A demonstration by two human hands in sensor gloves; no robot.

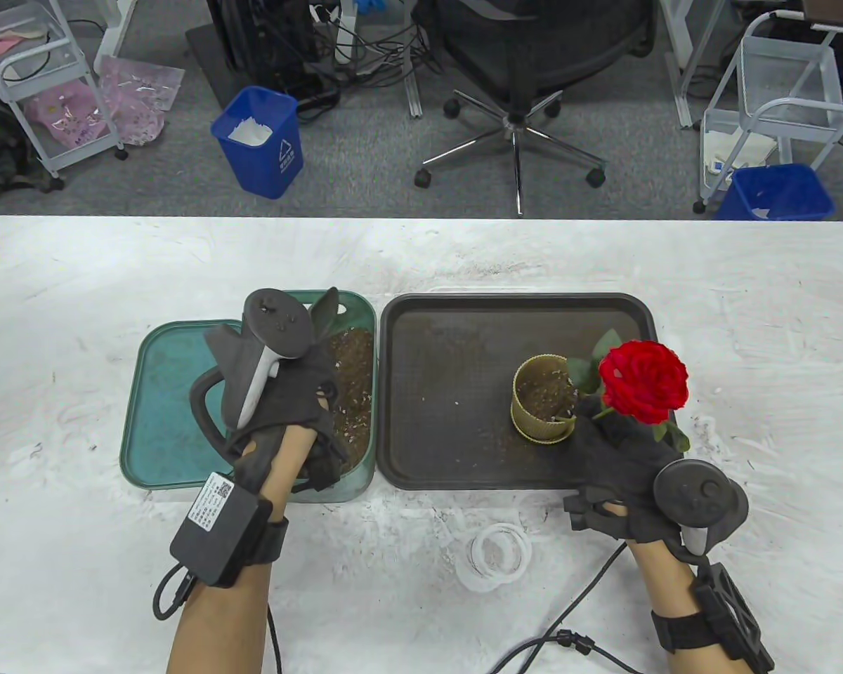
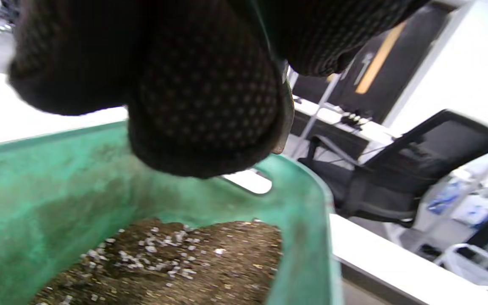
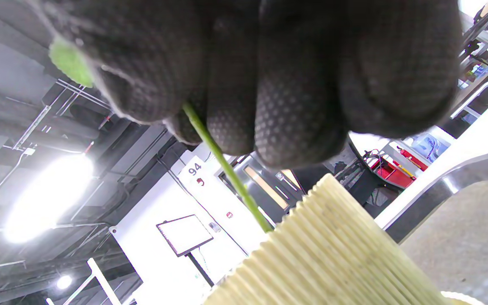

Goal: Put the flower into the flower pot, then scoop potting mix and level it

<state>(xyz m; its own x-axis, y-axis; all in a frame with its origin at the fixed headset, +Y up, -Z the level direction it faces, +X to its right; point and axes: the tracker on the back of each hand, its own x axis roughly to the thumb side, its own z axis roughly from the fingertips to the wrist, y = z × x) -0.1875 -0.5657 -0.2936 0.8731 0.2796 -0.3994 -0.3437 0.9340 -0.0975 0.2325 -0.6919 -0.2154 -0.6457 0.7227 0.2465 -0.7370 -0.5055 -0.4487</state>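
Observation:
A red rose [image 1: 643,382] stands over the right rim of a ribbed gold flower pot [image 1: 544,407] on a dark tray [image 1: 449,393]. My right hand [image 1: 593,421] pinches its green stem [image 3: 227,169] just above the pot [image 3: 333,250], and the stem's lower end runs down behind the rim. The pot holds some potting mix. My left hand [image 1: 316,393] hovers over the green bin [image 1: 362,309] of potting mix [image 2: 176,262]. Its fingers [image 2: 206,106] are curled round a thin-edged grey scoop [image 1: 327,305], mostly hidden by the glove.
A flat green lid [image 1: 161,407] lies left of the bin. A white ring [image 1: 495,554] and a black cable [image 1: 555,632] lie on the white table near its front edge. Beyond the table are an office chair [image 1: 534,70] and blue waste bins [image 1: 260,140].

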